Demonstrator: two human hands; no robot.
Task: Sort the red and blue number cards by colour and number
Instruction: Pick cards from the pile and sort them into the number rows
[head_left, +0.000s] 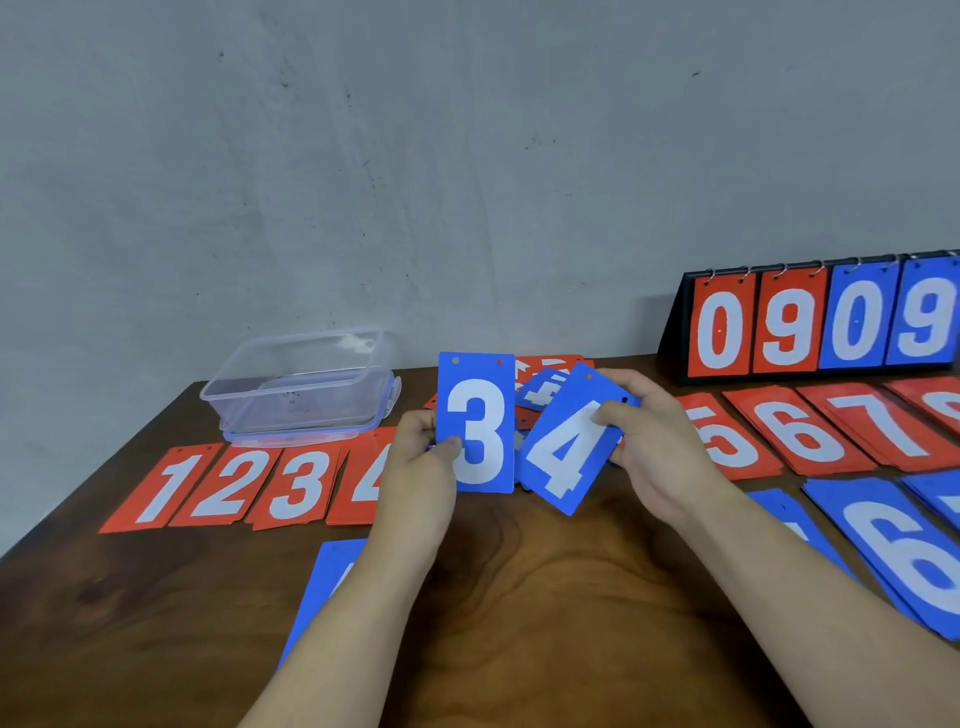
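Our left hand pinches the blue 3 card and our right hand grips the tilted blue 4 card above the table, so we judge this the blue-sorting step; next, each wants its slot below the red row.

One head-worn camera faces forward and slightly down across the table to the wall, with the left hand and right hand close below.

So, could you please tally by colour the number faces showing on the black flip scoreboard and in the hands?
Red faces on the black flip scoreboard: 2
Blue faces on it: 2
Blue cards held: 2 (3 card, left hand; 4 card, right hand)
Total: 6
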